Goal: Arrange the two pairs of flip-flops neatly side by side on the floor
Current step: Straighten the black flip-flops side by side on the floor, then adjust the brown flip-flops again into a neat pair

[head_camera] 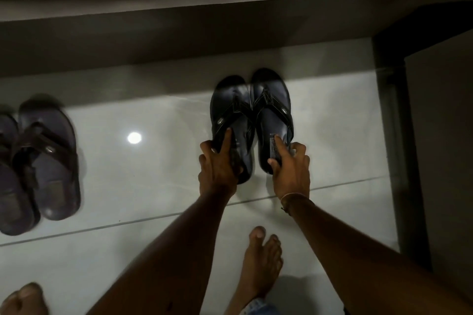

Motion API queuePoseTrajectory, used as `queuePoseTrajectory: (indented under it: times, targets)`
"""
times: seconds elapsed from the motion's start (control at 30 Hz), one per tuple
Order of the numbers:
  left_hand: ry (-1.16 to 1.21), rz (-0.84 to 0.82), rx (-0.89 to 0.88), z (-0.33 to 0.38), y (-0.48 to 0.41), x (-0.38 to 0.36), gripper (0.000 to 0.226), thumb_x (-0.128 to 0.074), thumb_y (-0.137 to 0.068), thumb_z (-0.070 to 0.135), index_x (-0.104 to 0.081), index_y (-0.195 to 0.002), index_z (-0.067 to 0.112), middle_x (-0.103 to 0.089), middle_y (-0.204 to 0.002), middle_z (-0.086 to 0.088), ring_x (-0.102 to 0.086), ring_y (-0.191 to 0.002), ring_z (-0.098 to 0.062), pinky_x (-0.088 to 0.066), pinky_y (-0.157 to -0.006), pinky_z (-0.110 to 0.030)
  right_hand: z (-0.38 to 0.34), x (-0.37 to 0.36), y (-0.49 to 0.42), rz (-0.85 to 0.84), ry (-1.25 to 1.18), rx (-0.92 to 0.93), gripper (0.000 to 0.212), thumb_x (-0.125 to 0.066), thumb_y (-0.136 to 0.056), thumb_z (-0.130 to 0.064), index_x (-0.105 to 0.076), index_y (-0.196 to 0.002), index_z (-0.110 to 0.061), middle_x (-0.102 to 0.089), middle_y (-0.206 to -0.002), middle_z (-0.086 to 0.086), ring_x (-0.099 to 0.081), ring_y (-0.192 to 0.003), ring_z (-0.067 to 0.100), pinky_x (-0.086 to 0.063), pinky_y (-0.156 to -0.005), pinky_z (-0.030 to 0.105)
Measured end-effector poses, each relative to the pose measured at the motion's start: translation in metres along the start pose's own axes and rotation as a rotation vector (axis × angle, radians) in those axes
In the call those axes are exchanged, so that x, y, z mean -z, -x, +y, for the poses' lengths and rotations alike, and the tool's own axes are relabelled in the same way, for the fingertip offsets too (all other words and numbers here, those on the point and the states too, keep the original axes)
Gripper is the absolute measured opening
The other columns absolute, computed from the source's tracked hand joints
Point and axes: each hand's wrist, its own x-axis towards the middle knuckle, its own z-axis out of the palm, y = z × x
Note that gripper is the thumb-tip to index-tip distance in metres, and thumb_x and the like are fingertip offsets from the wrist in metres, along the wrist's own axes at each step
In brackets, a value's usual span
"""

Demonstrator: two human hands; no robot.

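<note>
Two black flip-flops stand side by side on the white tiled floor, toes pointing away from me. My left hand [218,166] grips the heel of the left black flip-flop [231,110]. My right hand [290,166] grips the heel of the right black flip-flop [272,107]. Their inner edges touch near the toes. A second pair lies at the far left: a dark purple-brown flip-flop [50,161] and its partner [11,186], which the frame edge cuts off. Both point the same way as the black pair.
A grey wall base [179,41] runs across the back, just beyond the toes. A dark door frame [394,110] stands at the right. My bare feet [258,261] are on the tiles below my arms. A lamp's reflection [134,138] shines between the pairs.
</note>
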Motion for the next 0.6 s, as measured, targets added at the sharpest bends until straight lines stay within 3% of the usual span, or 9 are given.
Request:
queuePoseTrajectory:
  times: [0.2,0.3,0.37,0.5,0.6]
  targets:
    - [0.003,0.047,0.004,0.003,0.0,0.003,0.104,-0.086,-0.076,0.032,-0.019,-0.153,0.05,-0.013,-0.151,-0.005,-0.038,-0.131,-0.042,-0.057,-0.091,-0.06,-0.006,0.009,0.002,0.007,0.109,0.008,0.064,-0.06,-0.101,-0.03,-0.033,-0.157,-0.043,-0.033,-0.156,0.012,-0.042,-0.132,0.037,-0.051,-0.104,0.055]
    - [0.104,0.113,-0.04,-0.007,0.023,0.018,0.09,-0.083,-0.074,0.049,-0.031,-0.147,0.051,-0.008,-0.157,0.0,-0.042,-0.133,-0.042,-0.058,-0.092,-0.055,-0.022,0.008,0.03,0.167,0.112,-0.036,0.054,-0.058,-0.101,-0.029,-0.042,-0.151,-0.035,-0.035,-0.158,0.013,-0.039,-0.135,0.039,-0.048,-0.102,0.058]
    - [0.142,0.171,-0.117,-0.029,0.05,0.034,0.077,-0.075,-0.078,0.062,-0.039,-0.144,0.047,-0.015,-0.155,0.001,-0.053,-0.123,-0.034,-0.06,-0.087,-0.049,-0.044,-0.002,0.063,0.23,0.087,-0.017,0.046,-0.055,-0.1,-0.029,-0.045,-0.145,-0.029,-0.043,-0.152,0.013,-0.043,-0.131,0.039,-0.047,-0.101,0.058]
    - [0.146,0.279,-0.071,-0.138,0.108,0.094,0.06,-0.07,-0.086,0.058,-0.053,-0.14,0.038,-0.041,-0.139,-0.001,-0.053,-0.114,-0.021,-0.06,-0.082,-0.044,-0.133,-0.052,0.145,0.06,0.022,0.24,0.036,-0.044,-0.103,-0.038,-0.052,-0.137,-0.03,-0.054,-0.143,0.006,-0.05,-0.125,0.031,-0.048,-0.102,0.05]
    - [0.068,0.393,0.132,-0.245,0.128,0.155,0.049,-0.068,-0.091,0.048,-0.061,-0.136,0.028,-0.052,-0.13,-0.008,-0.056,-0.11,-0.033,-0.055,-0.087,-0.048,-0.218,-0.103,0.183,-0.09,-0.079,0.382,0.035,-0.048,-0.105,-0.036,-0.059,-0.138,-0.03,-0.053,-0.145,0.0,-0.051,-0.129,0.025,-0.05,-0.103,0.046]
